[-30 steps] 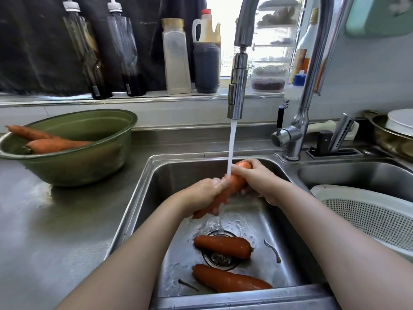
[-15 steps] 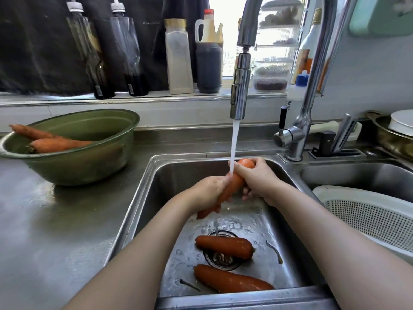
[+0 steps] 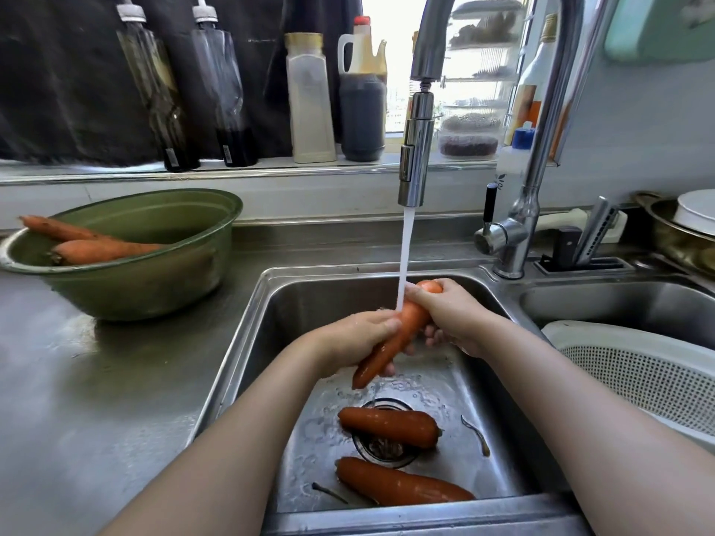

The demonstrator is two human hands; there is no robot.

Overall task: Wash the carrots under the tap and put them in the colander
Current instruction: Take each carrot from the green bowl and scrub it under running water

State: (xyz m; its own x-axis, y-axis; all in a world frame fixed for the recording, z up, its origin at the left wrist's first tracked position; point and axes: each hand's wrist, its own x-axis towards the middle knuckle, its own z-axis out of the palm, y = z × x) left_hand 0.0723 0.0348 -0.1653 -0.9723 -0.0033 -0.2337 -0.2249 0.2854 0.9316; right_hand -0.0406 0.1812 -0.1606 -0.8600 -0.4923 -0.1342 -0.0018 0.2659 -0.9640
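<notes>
Here, over the stainless steel sink basin (image 3: 278, 319), a long orange carrot (image 3: 398, 334) slants under a thin stream of water (image 3: 406, 257). The water falls from the chrome pull-down tap head (image 3: 416, 148) above the basin's far half. The carrot's thick end points up toward the basin's far wall, and its tapered tip points down toward the basin floor.

The right grip (image 3: 452, 315), a bare hand, curls round the thick upper end. The left grip (image 3: 356, 334), also a bare hand, closes round the carrot's middle, with the thumb on top just where the water lands. Between them the two grips hold the carrot clear of the basin floor.

On that floor lie two wet orange carrots. A stubby carrot (image 3: 389, 427) lies across the round metal drain strainer (image 3: 387, 454), and a longer carrot (image 3: 398, 485) lies close to the basin's near wall. A few thin dark scraps lie beside them.

Left of the basin, on the wet steel desk (image 3: 96, 381), stands a round olive-green bowl (image 3: 154, 280). In it, two dull, dusty-looking carrots (image 3: 104, 249) lie side by side, their ends at the rim farthest from the basin.

Right of the basin, in a second steel basin, sits a white perforated plastic colander (image 3: 619, 334), partly cut off by the picture's edge.
</notes>
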